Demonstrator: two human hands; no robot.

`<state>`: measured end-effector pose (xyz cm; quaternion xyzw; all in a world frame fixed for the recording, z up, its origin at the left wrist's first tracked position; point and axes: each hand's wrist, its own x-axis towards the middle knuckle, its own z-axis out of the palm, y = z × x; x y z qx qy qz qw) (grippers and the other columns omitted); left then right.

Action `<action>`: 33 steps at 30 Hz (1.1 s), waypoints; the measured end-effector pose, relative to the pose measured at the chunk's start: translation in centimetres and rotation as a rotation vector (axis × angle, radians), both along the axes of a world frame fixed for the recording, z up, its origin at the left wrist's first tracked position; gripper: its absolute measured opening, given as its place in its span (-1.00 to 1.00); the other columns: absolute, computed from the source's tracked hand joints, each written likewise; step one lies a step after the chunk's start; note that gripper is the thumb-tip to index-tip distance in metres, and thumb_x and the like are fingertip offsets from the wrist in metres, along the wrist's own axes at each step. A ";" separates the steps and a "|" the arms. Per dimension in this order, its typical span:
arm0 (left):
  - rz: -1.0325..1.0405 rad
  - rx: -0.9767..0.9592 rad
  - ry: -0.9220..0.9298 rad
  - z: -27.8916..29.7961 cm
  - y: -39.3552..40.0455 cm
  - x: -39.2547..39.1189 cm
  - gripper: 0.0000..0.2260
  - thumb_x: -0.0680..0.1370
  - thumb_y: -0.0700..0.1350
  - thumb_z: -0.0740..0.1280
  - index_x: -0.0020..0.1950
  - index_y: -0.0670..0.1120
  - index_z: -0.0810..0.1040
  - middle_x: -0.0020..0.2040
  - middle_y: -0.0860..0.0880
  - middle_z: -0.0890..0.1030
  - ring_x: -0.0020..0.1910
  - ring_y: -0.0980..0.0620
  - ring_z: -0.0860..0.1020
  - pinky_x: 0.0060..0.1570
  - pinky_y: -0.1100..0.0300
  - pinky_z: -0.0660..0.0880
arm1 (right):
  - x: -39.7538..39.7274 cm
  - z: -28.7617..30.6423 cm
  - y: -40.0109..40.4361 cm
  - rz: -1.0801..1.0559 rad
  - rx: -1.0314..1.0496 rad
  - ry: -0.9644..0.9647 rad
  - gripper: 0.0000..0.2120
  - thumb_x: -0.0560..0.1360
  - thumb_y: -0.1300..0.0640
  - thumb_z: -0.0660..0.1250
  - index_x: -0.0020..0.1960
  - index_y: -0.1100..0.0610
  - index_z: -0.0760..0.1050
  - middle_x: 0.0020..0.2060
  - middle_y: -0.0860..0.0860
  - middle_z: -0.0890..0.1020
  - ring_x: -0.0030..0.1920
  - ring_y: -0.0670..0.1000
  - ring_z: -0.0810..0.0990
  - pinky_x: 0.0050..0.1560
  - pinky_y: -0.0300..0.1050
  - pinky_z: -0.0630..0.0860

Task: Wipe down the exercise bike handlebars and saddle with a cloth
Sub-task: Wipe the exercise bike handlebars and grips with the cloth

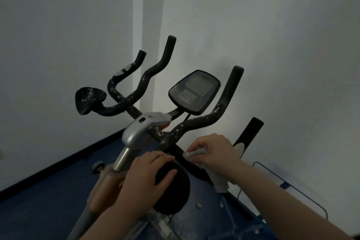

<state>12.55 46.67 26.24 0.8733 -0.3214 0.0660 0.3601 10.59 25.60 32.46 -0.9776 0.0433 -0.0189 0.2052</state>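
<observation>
Both hands work: left [148,177] flat on a pad [175,191], right [212,154] pinching the cloth [194,152].

White wall [272,25], blue floor [48,200], black skirting [58,163].

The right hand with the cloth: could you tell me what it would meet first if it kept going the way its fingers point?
The right hand presses the cloth toward image-left. Straight on, it would likely first meet the black handlebar tube just beyond the cloth, then the left hand; depth is uncertain.
</observation>
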 end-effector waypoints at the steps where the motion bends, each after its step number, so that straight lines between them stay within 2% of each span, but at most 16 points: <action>1: -0.007 0.003 0.000 0.0 0.1 0.1 -0.72 0.48 0.20 0.20 0.15 0.24 0.50 0.07 0.29 0.49 0.08 0.34 0.40 0.11 0.26 0.35 | 0.3 -0.3 0.5 -0.020 0.024 -0.031 -0.84 0.30 -0.12 0.48 -0.14 -0.14 0.64 -0.20 -0.20 0.67 -0.15 -0.20 0.57 -0.05 -0.16 0.52; 4: -0.030 -0.018 0.003 0.0 0.1 0.5 -0.73 0.46 0.20 0.20 0.13 0.24 0.50 0.05 0.29 0.51 0.07 0.36 0.39 0.09 0.31 0.32 | 1.5 -1.2 1.8 -0.099 0.101 -0.098 -0.85 0.29 -0.10 0.47 -0.15 -0.14 0.64 -0.21 -0.20 0.67 -0.16 -0.19 0.59 -0.03 -0.11 0.53; 7: -0.081 -0.032 -0.003 0.1 0.4 1.0 -0.73 0.46 0.21 0.20 0.12 0.23 0.51 0.04 0.28 0.52 0.07 0.33 0.42 0.11 0.25 0.38 | 1.9 -1.9 2.5 -0.178 0.197 -0.147 -0.86 0.28 -0.06 0.49 -0.17 -0.12 0.63 -0.21 -0.18 0.66 -0.16 -0.17 0.59 -0.04 -0.11 0.54; 10: -0.127 -0.040 0.000 0.1 0.6 1.7 -0.74 0.46 0.20 0.22 0.11 0.22 0.52 0.03 0.28 0.52 0.06 0.30 0.44 0.09 0.16 0.43 | 1.4 -1.1 2.3 -0.171 0.201 -0.080 -0.86 0.29 -0.02 0.51 -0.19 -0.11 0.59 -0.16 -0.14 0.64 -0.10 -0.14 0.58 -0.03 -0.15 0.52; 16: -0.158 -0.056 0.019 0.4 0.7 2.3 -0.73 0.41 0.19 0.25 0.07 0.20 0.53 -0.02 0.27 0.53 0.01 0.26 0.47 0.05 0.07 0.47 | -1.1 2.2 0.7 -0.110 -0.055 0.240 -0.89 0.35 0.03 0.45 -0.13 -0.03 0.58 -0.11 -0.10 0.63 -0.03 -0.07 0.57 0.04 -0.07 0.51; 20: -0.103 -0.131 0.048 1.9 -0.5 2.3 -0.78 0.38 0.11 0.34 0.01 0.17 0.56 -0.12 0.26 0.59 -0.11 0.28 0.54 0.01 0.01 0.50 | -1.3 2.5 1.5 -0.126 -0.306 0.292 -0.88 0.38 -0.09 0.33 -0.15 -0.06 0.53 -0.17 -0.08 0.57 -0.05 0.04 0.55 0.11 0.17 0.38; 22: -0.091 -0.184 0.093 3.4 -1.9 2.8 -0.79 0.41 -0.02 0.42 0.02 0.15 0.57 -0.19 0.21 0.59 -0.20 0.25 0.55 -0.02 0.01 0.53 | -1.7 2.5 0.4 -0.130 -0.328 0.233 -0.86 0.39 -0.11 0.33 -0.13 -0.07 0.50 -0.19 -0.07 0.55 -0.10 0.04 0.55 0.03 0.05 0.48; 24: -0.090 -0.210 0.104 5.1 -3.9 3.5 -0.78 0.43 -0.09 0.42 0.06 0.08 0.58 -0.21 0.17 0.59 -0.23 0.22 0.56 -0.07 0.09 0.56 | -2.3 3.0 -1.4 -0.175 -0.278 0.077 -0.83 0.41 -0.14 0.33 -0.09 -0.08 0.47 -0.16 -0.06 0.58 -0.09 0.01 0.57 -0.07 -0.02 0.54; 26: -0.083 -0.224 0.101 6.8 -6.3 4.4 -0.79 0.45 -0.09 0.40 0.07 0.06 0.58 -0.19 0.16 0.58 -0.22 0.22 0.55 -0.12 0.20 0.54 | -2.8 4.0 -3.7 -0.224 -0.223 -0.134 -0.80 0.42 -0.15 0.33 -0.06 -0.06 0.48 -0.16 -0.08 0.61 -0.11 -0.04 0.56 -0.09 -0.06 0.53; 29: -0.099 -0.161 0.108 8.9 -10.3 5.4 -0.81 0.46 -0.03 0.37 0.06 0.13 0.56 -0.11 0.20 0.56 -0.16 0.26 0.52 -0.17 0.35 0.40 | -2.5 5.7 -6.4 -0.233 -0.130 -0.379 -0.76 0.40 -0.13 0.40 -0.05 0.01 0.52 -0.18 -0.13 0.62 -0.18 -0.11 0.56 -0.13 -0.21 0.48; 31: -0.089 -0.102 0.108 9.6 -12.8 6.0 -0.77 0.46 0.01 0.37 0.11 0.13 0.55 -0.05 0.19 0.54 -0.10 0.24 0.51 -0.13 0.32 0.38 | -1.5 6.7 -8.2 -0.198 -0.125 -0.506 -0.78 0.39 -0.09 0.44 -0.08 0.01 0.53 -0.18 -0.18 0.63 -0.20 -0.15 0.55 -0.16 -0.25 0.45; 33: -0.079 -0.132 0.134 10.1 -15.2 6.5 -0.72 0.45 0.01 0.38 0.16 0.10 0.53 0.00 0.17 0.55 -0.01 0.18 0.52 -0.03 0.26 0.44 | 0.1 8.2 -9.9 -0.163 -0.109 -0.615 -0.79 0.39 -0.10 0.45 -0.11 0.01 0.55 -0.18 -0.20 0.65 -0.19 -0.17 0.56 -0.16 -0.25 0.47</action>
